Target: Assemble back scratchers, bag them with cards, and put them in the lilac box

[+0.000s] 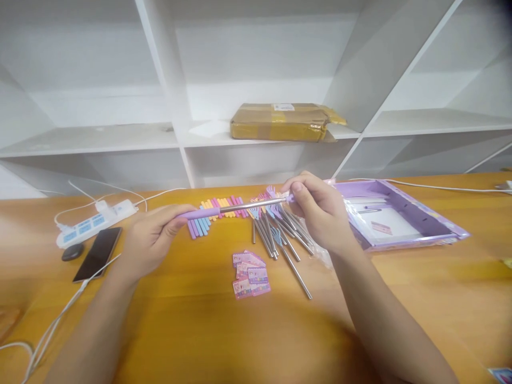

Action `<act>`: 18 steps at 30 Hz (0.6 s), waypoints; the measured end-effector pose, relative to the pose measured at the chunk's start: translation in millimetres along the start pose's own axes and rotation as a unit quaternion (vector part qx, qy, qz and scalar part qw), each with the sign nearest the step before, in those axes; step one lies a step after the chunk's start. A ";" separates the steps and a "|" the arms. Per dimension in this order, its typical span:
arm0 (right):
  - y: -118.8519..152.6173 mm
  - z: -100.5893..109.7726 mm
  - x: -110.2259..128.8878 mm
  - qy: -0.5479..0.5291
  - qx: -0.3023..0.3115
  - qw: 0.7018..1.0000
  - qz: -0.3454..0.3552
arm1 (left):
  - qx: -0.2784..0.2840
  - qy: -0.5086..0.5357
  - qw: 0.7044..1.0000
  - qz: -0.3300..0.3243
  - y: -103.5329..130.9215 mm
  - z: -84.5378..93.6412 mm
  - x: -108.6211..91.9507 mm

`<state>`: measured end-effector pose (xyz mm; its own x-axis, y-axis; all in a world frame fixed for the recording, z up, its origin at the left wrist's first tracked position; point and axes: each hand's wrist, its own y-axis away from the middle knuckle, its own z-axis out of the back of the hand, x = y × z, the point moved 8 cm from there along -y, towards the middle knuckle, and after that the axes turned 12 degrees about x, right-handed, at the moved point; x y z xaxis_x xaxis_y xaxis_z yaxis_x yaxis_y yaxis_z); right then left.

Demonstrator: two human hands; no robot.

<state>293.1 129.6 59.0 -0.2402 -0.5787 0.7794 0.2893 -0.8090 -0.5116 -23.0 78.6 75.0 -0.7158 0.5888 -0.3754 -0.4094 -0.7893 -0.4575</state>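
Note:
Between my two hands, a back scratcher (pixel 256 204) with a metal rod and purple grip is held up level above the table. My left hand (pixel 150 237) is closed round the end of the purple grip. At the other end, my right hand (pixel 320 210) pinches the purple head, which its fingers mostly hide. Beneath lie several metal rods with hand-shaped heads (pixel 277 236) in blue, pink, purple and orange. Coloured grip sleeves (pixel 226 207) form a row to their left, with purple and blue ones (pixel 199 226) nearer me. Small printed cards (pixel 252 274) are piled in front.
An open purple box (pixel 432 238) at the right holds a rod and a card. To the left are a power strip (pixel 96 223), a phone (pixel 98 254), a dark mouse-like object (pixel 72 252) and white cables. A taped carton (pixel 280 122) sits on the white shelf behind.

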 end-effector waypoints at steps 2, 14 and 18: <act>0.1 -0.7 -0.8 0.004 -0.001 1.000 -0.003 | -0.003 -0.001 1.000 -0.009 -1.5 -2.3 -4.1; -0.7 -19.8 -6.2 0.010 0.032 0.999 -0.019 | -0.011 -0.014 0.999 -0.036 0.2 3.7 -14.0; -2.7 -31.0 -3.5 0.158 0.089 0.983 0.010 | 0.036 0.018 0.998 0.056 -3.2 6.2 9.2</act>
<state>264.4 130.6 46.5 -0.5002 -0.6202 0.6043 0.4474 -0.7826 -0.4329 -31.8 85.4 78.0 -0.7397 0.5003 -0.4500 -0.3674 -0.8605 -0.3529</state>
